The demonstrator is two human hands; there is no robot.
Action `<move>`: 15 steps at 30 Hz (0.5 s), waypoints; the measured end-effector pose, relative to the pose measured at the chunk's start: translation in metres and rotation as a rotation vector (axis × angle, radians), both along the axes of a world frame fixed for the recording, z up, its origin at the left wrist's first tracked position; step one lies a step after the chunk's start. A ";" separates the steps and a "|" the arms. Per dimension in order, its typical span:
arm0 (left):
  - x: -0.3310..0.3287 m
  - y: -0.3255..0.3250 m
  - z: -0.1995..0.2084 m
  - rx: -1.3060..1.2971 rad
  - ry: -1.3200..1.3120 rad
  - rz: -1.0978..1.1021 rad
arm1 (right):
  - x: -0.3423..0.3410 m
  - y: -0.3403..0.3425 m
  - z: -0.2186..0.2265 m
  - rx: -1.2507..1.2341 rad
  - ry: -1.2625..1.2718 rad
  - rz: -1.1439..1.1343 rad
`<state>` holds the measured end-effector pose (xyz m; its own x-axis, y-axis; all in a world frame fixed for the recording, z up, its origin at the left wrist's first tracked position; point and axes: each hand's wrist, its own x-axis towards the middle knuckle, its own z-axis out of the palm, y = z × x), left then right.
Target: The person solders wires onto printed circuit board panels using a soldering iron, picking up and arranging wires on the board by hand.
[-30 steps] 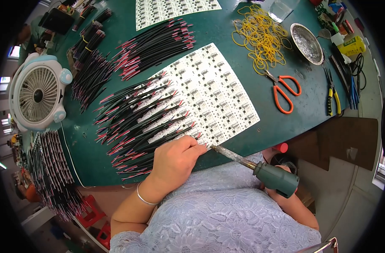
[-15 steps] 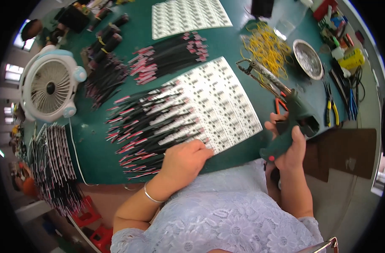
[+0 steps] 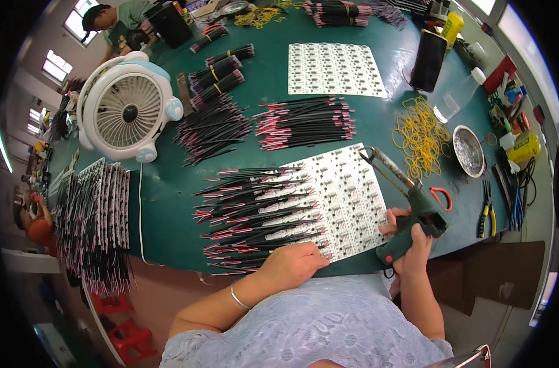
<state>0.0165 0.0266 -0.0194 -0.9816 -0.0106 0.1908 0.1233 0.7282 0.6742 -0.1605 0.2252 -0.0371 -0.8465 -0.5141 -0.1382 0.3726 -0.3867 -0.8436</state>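
My right hand (image 3: 414, 251) is wrapped round the green pistol grip of a soldering gun (image 3: 428, 214). Its metal tip points up and left, over the far right corner of a white circuit board panel (image 3: 347, 196). Rows of black wires (image 3: 255, 208) with red and white ends lie across the panel's left half and stick out past its left side. My left hand (image 3: 295, 265) rests at the panel's near edge, fingers curled together by the nearest wire row. Whatever is between those fingertips is hidden.
A white fan (image 3: 129, 110) stands at the left, beside a stack of wired panels (image 3: 98, 214). Beyond lie black wire bundles (image 3: 304, 126) and another panel (image 3: 334, 67). At right are yellow rubber bands (image 3: 420, 138), a metal bowl (image 3: 468, 150) and pliers (image 3: 488, 211). A person (image 3: 126, 27) sits far left.
The view has swung, so the table's things sit lower and further right, and more of the far side shows. The soldering gun's tip has come slightly nearer the panel's far corner.
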 end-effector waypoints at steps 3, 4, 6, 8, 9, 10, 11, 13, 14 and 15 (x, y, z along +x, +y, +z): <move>-0.005 -0.035 0.031 -0.018 0.063 -0.104 | -0.005 0.006 -0.005 -0.003 -0.001 -0.029; -0.008 -0.054 0.047 -0.129 0.122 -0.021 | -0.006 0.007 -0.004 0.009 -0.025 -0.078; -0.016 -0.108 0.064 -0.367 0.204 0.237 | -0.010 0.007 0.000 0.024 -0.013 -0.077; -0.032 -0.157 0.072 -0.576 0.162 0.464 | -0.014 0.005 0.002 0.002 -0.025 -0.095; -0.032 -0.180 0.063 -0.636 0.122 0.503 | -0.015 0.005 0.004 0.003 -0.045 -0.087; -0.031 -0.201 0.047 -0.697 0.084 0.542 | -0.014 0.004 0.006 0.003 -0.051 -0.077; -0.033 -0.214 0.035 -0.696 0.078 0.545 | -0.014 0.003 0.006 0.009 -0.066 -0.090; -0.045 -0.225 0.027 -0.741 -0.007 0.439 | -0.014 0.004 0.006 0.025 -0.087 -0.114; -0.049 -0.229 0.024 -0.737 -0.013 0.435 | -0.015 0.004 0.007 0.024 -0.080 -0.105; -0.052 -0.232 0.021 -0.759 -0.070 0.468 | -0.015 0.004 0.008 0.021 -0.073 -0.094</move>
<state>-0.0359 -0.2052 0.0018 -0.9180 -0.3084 0.2494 -0.3220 0.9466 -0.0145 -0.1755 0.2291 -0.0289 -0.8783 -0.4290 -0.2112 0.3960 -0.4050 -0.8241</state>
